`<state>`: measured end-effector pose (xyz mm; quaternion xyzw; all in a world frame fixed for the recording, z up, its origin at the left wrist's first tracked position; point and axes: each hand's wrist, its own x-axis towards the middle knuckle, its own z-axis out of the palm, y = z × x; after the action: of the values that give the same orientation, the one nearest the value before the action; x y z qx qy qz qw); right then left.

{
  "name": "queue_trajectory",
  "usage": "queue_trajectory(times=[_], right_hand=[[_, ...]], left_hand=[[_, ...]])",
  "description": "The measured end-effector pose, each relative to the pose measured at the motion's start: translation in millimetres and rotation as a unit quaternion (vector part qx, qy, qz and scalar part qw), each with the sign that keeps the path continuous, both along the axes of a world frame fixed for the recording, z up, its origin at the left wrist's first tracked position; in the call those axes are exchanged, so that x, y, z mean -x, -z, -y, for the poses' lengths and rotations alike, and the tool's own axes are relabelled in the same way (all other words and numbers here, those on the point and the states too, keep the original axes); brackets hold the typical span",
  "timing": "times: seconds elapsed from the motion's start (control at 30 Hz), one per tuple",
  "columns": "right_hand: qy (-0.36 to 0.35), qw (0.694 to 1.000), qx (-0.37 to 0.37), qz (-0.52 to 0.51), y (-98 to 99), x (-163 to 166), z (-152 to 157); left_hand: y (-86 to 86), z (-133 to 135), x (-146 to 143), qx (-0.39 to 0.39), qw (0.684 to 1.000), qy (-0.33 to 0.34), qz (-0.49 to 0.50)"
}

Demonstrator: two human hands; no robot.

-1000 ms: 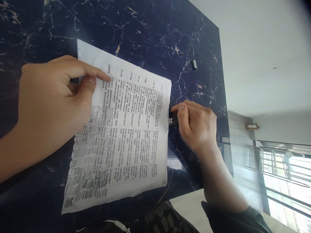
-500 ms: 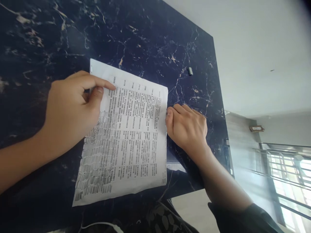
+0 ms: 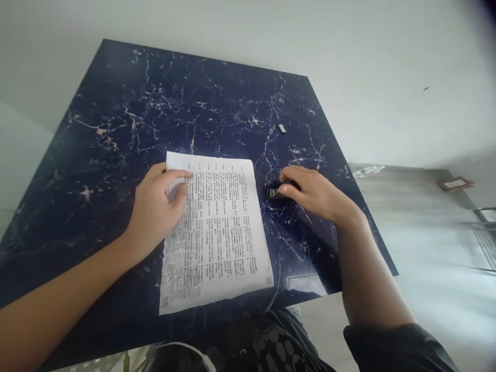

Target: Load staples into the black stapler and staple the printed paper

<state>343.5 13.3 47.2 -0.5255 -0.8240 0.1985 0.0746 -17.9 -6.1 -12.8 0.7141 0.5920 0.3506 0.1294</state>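
Note:
Printed sheets of paper point(image 3: 232, 232), dense with rows of text and with grey scribbled marks along the left part, lie on the dark marble-look table. My left hand point(image 3: 158, 201) rests over their upper left edge, index finger stretched out and thumb apart on the page; its other fingers are partly hidden. To the right of the paper, my right hand point(image 3: 310, 191) closes its thumb and fingers round what looks like a small black stapler point(image 3: 273, 194) on the tabletop. Only the stapler's near end, with a white label, shows clearly.
A small grey block, perhaps a stick of staples point(image 3: 281, 128), lies farther back on the dark table point(image 3: 217, 93). Beyond the table's right edge, a clear plastic-looking item point(image 3: 368, 171) and a brown framed object point(image 3: 456, 183) are visible. A white cable point(image 3: 186, 347) hangs near my lap.
My view has tilted back, showing the table's far edge. My right hand has moved off the paper's right edge and now holds the black stapler. The left hand stays on the paper.

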Motion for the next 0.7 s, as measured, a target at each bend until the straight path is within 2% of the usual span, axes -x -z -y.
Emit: queue_trajectory(times=[0.07, 0.13, 0.23, 0.3, 0.37, 0.43, 0.53, 0.6, 0.7], right_hand=[[-0.03, 0.999, 0.016, 0.025, -1.4, -6.7, -2.7], [-0.011, 0.999, 0.003, 0.049, -1.8, -7.9, -3.3], [0.108, 0.993, -0.058, -0.002, -7.0, 8.6, 4.3], [0.158, 0.983, -0.055, -0.082, -12.3, 33.8, 15.6], [0.127, 0.982, -0.002, -0.137, -14.8, 68.1, 28.6], [0.049, 0.99, 0.027, -0.132, -11.8, 105.6, 38.3], [-0.06, 0.995, -0.028, -0.074, 0.4, 152.7, 39.4], [-0.097, 0.993, -0.043, -0.047, 8.8, 170.6, 32.9], [-0.1, 0.993, -0.041, -0.041, 16.2, 173.9, 23.1]], left_hand=[[3.9, 0.0, 3.1, -0.006, 0.999, 0.0, -0.034], [7.3, -0.4, 6.1, -0.005, 0.998, -0.006, -0.063], [10.1, -1.6, 8.4, 0.001, 0.997, -0.002, -0.08], [10.3, -2.5, 8.4, 0.003, 0.997, 0.007, -0.081], [9.2, -3.4, 8.1, 0.005, 0.997, 0.011, -0.074], [6.8, -4.0, 8.0, 0.003, 0.998, 0.01, -0.056], [1.8, -4.3, 9.3, -0.013, 1.0, 0.009, -0.022], [-0.9, -5.0, 11.4, -0.02, 1.0, 0.009, -0.007], [-2.2, -7.4, 15.5, -0.015, 1.0, 0.002, 0.008]])
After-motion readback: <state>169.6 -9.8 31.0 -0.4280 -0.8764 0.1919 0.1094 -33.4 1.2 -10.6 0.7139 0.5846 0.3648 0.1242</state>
